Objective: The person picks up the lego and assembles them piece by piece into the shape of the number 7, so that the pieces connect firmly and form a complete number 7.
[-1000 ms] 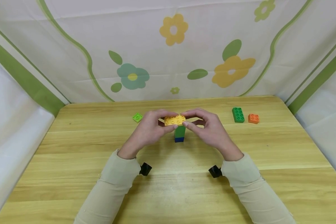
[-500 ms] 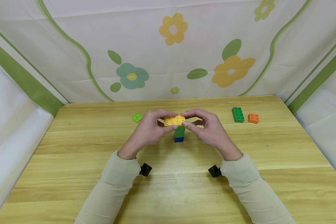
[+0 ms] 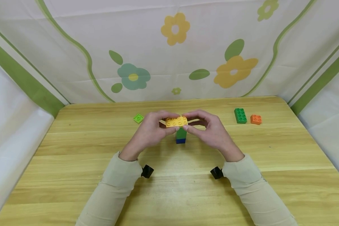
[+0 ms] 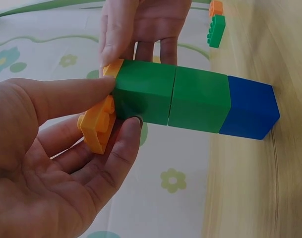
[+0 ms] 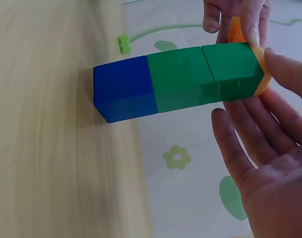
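A yellow eight-stud toy brick lies across the top of an upright tower, its left part overhanging. Below it come two green blocks, then a blue block standing on the table. My left hand pinches the brick's overhanging left part between thumb and fingers, one fingertip reaching the upper green block in the left wrist view. With thumb in front and index finger behind, my right hand pinches the right end, above the tower. In the head view the hands and the brick cover the upper tower.
On the wooden table, a light green flat piece lies behind the left hand. A green eight-stud brick and an orange four-stud brick lie at back right. A flower-printed curtain encloses the back and sides.
My right thumb has shifted slightly left and down along the brick's front edge. The left hand, yellow brick and tower stay in place.
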Demonstrator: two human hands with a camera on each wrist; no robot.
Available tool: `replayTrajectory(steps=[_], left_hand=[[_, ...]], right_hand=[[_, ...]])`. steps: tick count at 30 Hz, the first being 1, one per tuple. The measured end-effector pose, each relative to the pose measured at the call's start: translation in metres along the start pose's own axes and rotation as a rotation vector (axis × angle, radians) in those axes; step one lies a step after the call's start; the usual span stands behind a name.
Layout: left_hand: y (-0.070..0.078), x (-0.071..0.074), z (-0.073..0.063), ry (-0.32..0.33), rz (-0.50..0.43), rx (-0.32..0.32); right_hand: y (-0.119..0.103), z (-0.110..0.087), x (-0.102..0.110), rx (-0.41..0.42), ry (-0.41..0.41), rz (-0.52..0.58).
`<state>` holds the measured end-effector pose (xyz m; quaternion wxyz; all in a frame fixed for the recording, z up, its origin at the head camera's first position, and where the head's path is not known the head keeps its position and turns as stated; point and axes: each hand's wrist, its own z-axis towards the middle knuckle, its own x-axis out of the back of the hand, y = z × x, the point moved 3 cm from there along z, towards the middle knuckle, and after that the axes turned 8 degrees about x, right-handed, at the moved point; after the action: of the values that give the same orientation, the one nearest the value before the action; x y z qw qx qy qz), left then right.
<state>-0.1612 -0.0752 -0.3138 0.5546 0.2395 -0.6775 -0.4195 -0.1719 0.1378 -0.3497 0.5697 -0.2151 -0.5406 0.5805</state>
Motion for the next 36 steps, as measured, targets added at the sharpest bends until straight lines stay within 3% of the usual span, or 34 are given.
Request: replayTrajectory(steps=[26,31,36], left_hand=[[-0.007,0.003,-0.003,0.002,-0.003,0.002],[-0.017,0.013,-0.006,0.020,0.009,0.038],[-0.036,0.028,-0.013,0.064,0.096,0.088]], right_hand=[[0.006,0.001,-0.001,0.033,-0.012,0.044],[0.006,0.001,-0.001,0.028,-0.010,0.049],[0.006,0.002,-0.002,0.032,-0.005,0.051]])
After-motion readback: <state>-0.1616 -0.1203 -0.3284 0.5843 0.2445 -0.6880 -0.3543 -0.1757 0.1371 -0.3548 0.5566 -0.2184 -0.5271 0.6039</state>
